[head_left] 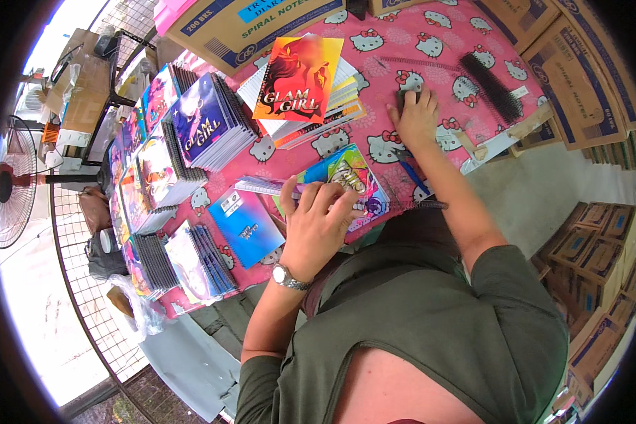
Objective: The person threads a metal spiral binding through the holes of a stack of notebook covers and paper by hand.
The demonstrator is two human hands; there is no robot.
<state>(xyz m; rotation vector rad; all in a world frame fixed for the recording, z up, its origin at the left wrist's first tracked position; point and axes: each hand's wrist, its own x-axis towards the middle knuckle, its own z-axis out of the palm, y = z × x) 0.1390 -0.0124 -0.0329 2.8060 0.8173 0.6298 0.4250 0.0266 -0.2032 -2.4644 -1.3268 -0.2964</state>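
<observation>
Pink-clothed table [371, 131], stacked notebooks [203, 121] at left: left hand [314, 225], fingers half-curled over a multicoloured notebook [364, 182] by the near edge, any pinch hidden; right hand [417, 119], fingers bent over a small dark block [401, 98], firmness of hold not tellable. Risk, judged: uneven pressure from the left fingers could crease the cover, or skid the notebook off the edge or into the blue-handled tool [410, 172] just beside it. Orientation: far edge slanting up rightward; long axis apparently running away and leaning left, near end partly covered.
</observation>
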